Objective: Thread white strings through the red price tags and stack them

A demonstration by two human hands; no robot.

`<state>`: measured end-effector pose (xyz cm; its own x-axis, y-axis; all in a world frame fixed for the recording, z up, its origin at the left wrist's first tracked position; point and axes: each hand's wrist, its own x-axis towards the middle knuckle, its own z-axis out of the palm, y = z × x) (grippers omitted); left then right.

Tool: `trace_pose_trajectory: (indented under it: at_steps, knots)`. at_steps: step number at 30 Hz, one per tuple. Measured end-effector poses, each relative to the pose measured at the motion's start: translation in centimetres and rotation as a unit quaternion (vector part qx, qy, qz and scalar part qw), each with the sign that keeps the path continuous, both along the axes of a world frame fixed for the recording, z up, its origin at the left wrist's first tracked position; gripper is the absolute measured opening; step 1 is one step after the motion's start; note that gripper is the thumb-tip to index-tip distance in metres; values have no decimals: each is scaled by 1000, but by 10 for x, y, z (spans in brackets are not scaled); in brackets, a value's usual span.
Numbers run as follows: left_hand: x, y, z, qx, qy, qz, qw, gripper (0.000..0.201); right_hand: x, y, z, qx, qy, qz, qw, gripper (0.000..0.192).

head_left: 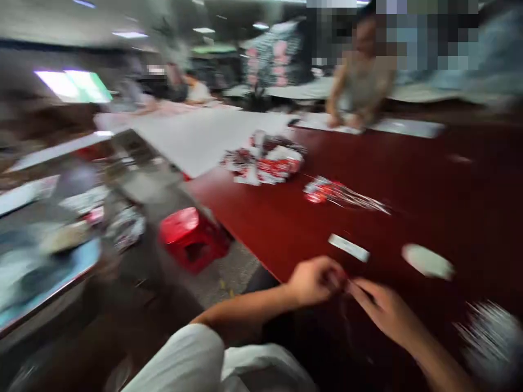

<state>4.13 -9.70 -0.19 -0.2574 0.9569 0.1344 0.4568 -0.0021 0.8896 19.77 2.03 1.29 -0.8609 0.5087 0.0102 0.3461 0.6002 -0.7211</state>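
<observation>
Near the front edge of the dark red table [457, 185], my left hand [314, 281] is closed in a pinch, its fingertips meeting those of my right hand [379, 307]. The right hand's fingers are closed as well. Something small and reddish shows between them, with a faint thin strand below, too blurred to name. Just beyond my hands lies a flat white strip [349, 247]. A pale, rounded flat piece [427, 261] is to its right. Farther back rests a bundle of red-and-white pieces with thin pale cords [347, 196].
A heap of red, white and dark pieces [269, 163] sits at the table's far left. At lower right is a whitish stringy bundle [494, 343]. A red stool [192, 237] stands on the floor at left. Across the table, a person [362, 81] leans over a white surface.
</observation>
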Motion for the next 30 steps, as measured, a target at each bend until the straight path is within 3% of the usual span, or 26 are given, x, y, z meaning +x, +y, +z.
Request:
trace_pose_trajectory:
  at_steps: [2, 4, 6, 11, 17, 24, 27, 30]
  knots:
    - [28, 20, -13, 14, -41, -15, 999, 17, 51, 3, 5, 22, -15, -43, 999, 36]
    - [36, 28, -20, 26, -56, 9, 998, 17, 71, 4, 9, 60, -19, -51, 997, 34]
    - [34, 28, -20, 34, -45, 12, 998, 17, 70, 4, 11, 95, -26, -54, 994, 31]
    - [29, 22, -13, 91, 39, -48, 994, 12, 54, -3, 2, 128, -44, -89, 987, 32]
    - [30, 26, -16, 146, 114, -77, 980, 14, 53, -3, -5, 28, -33, -97, 994, 34]
    - [28, 25, -20, 114, 84, -44, 989, 12, 51, -2, -7, 2, -24, -109, 994, 36]
    - [28, 25, -20, 115, 62, -48, 990, 10, 52, 0, -7, 12, -45, -165, 985, 40]
    - [26, 26, -20, 106, 62, -55, 991, 7, 53, 2, -3, -53, 1, -161, 985, 31]
